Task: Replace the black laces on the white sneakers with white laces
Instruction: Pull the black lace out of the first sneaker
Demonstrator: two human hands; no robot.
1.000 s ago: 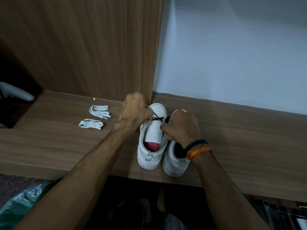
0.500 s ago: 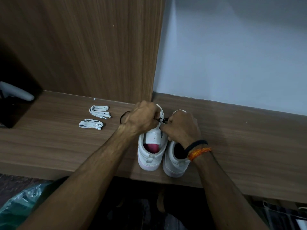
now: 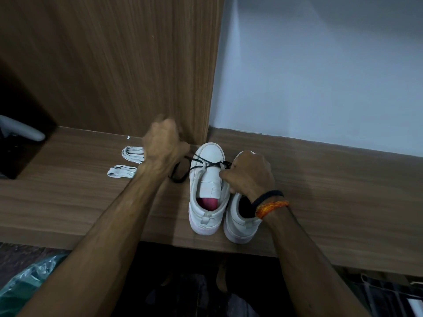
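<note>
The left hand has drawn back to the left from its position half a second ago, its fingers curled round the black lace. A slack loop now trails on the table. The right hand pinches the lace at the left sneaker. Only the far eyelets appear threaded, so removal is judged well advanced. The white laces lie unused to the left.

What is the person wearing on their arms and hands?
Both arms are bare, with no sleeves in view and no gloves. The right hand has two bands at its wrist: a black band and an orange thread band just behind it. The left hand wears nothing.
</note>
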